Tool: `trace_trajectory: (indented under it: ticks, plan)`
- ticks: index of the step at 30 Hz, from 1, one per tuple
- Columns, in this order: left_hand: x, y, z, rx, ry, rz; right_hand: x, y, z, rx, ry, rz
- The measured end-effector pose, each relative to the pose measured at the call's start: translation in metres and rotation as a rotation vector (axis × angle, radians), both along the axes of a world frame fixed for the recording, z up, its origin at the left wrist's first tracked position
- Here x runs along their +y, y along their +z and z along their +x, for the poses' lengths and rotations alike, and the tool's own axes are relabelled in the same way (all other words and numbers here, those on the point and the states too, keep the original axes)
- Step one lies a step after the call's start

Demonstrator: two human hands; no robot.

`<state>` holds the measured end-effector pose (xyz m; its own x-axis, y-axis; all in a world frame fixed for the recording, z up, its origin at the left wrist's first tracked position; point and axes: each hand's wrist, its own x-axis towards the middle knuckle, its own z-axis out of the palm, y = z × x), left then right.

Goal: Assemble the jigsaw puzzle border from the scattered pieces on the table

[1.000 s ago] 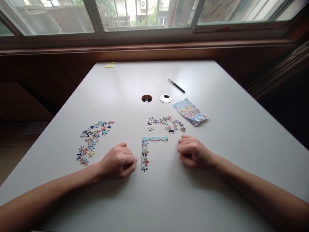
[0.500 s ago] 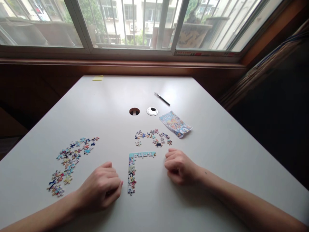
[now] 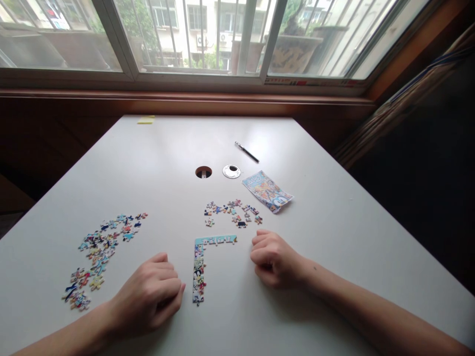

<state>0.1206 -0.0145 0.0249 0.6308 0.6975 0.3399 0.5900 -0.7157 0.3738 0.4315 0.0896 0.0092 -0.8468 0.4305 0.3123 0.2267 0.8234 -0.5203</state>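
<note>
Both hands rest on the white table as loose fists. My left hand lies between a long spread of loose jigsaw pieces and an L-shaped strip of joined puzzle pieces, apart from both. The strip has a pale blue top arm and a colourful side arm running toward me. My right hand sits to the right of the strip, its fingers curled in, touching no piece. Above the strip lies a smaller group of loose puzzle pieces. No piece shows in either fist.
A crumpled picture sheet lies beyond my right hand. Farther back are a black pen, a round metal cover and a round hole in the table. Yellow tape marks the far edge, below a barred window.
The view has shifted slightly, so the things on the table appear a little farther left. The hands stay curled, and the pieces keep their arrangement.
</note>
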Motion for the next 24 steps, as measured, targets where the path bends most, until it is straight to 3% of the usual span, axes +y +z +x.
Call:
trace_trajectory:
  ticks: [24]
  plan:
    - [0.0012,0.0006,-0.0003,0.014,0.009,-0.028,0.0006,0.0011,0.0021,0.024,0.041,-0.01]
